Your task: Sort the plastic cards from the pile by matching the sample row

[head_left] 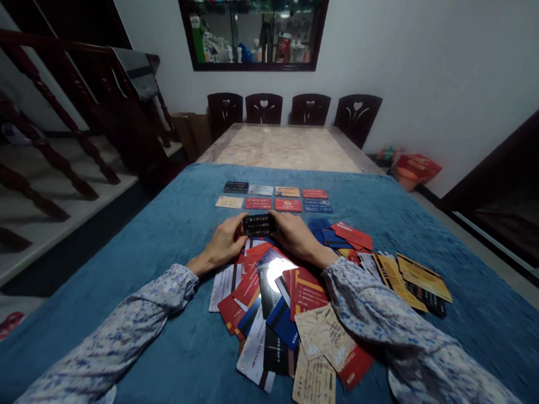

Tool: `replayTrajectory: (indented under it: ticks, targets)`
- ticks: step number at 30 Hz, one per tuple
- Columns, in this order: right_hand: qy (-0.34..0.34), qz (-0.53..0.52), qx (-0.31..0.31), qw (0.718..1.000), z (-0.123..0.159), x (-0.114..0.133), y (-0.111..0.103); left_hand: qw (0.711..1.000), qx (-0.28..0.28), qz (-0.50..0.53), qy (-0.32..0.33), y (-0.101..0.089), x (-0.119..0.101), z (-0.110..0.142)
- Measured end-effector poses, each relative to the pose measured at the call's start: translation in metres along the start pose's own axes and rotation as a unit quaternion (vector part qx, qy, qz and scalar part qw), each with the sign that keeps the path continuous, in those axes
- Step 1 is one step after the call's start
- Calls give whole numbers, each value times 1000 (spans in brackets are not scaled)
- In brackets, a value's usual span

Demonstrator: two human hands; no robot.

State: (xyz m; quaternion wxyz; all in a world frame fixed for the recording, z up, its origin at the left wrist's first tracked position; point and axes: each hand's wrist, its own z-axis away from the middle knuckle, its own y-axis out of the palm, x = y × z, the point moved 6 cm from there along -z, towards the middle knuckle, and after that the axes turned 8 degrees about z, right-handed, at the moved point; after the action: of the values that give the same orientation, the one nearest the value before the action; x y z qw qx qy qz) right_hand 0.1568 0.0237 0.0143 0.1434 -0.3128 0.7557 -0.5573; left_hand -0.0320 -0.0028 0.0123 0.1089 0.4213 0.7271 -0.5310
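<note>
At twelve o'clock from the loose cards, pinching a black card by its ends with bent fingers of left hand and right hand; printed in pale lettering.

Single head-worn camera, sat above the near end of the plain blue tablecloth, faced forward, tilted down. Scattered pile of multicoloured flat cards showed close, lower centre; dark carved wooden chairs and white wall far off, top.

Black card with pale lettering; blue cloth; whitish sleeves with blue floral print.
</note>
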Motion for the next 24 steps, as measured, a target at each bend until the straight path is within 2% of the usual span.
replayTrajectory:
  ticks: [9,15,20,24]
  targets:
    - [-5,-54,0,999,-3,-8,4,1000,3,-7,19,-3,1,-3]
    - [-6,-94,-27,995,-3,-14,7,999,11,-14,28,-3,2,-5]
    - [5,-99,-33,995,-4,-14,4,999,21,-21,33,-3,3,-8]
    - [27,-83,-11,996,-5,-14,1,999,27,-20,37,-4,5,-9]
